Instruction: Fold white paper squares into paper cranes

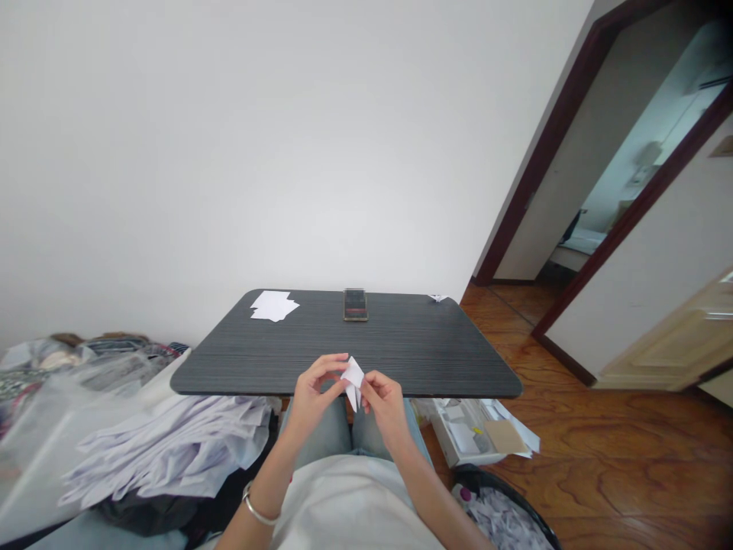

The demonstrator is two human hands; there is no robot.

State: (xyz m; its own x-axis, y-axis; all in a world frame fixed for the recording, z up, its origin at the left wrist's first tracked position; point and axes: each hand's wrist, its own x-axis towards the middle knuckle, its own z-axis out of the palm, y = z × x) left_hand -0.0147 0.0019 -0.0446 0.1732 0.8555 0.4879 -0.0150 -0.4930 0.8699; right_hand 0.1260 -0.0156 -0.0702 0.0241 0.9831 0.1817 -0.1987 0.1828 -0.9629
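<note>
A small piece of folded white paper (353, 376) is held up between my two hands, just over the front edge of the dark table. Its top comes to a point, and two narrow flaps hang down below. On its left side, my left hand (318, 386) pinches it between thumb and fingers. My right hand (382, 393) grips the right side of the same paper, thumb against curled fingers. Parts of the paper's edges are hidden behind my fingertips.
The dark table (401, 336) carries white paper sheets (273, 305) at back left, a phone-like object (356, 305) at the back middle and a small folded paper (438, 298) at back right. A white box (458, 439) and a bin of paper scraps (507, 516) stand right; piled cloth (172, 447) lies left.
</note>
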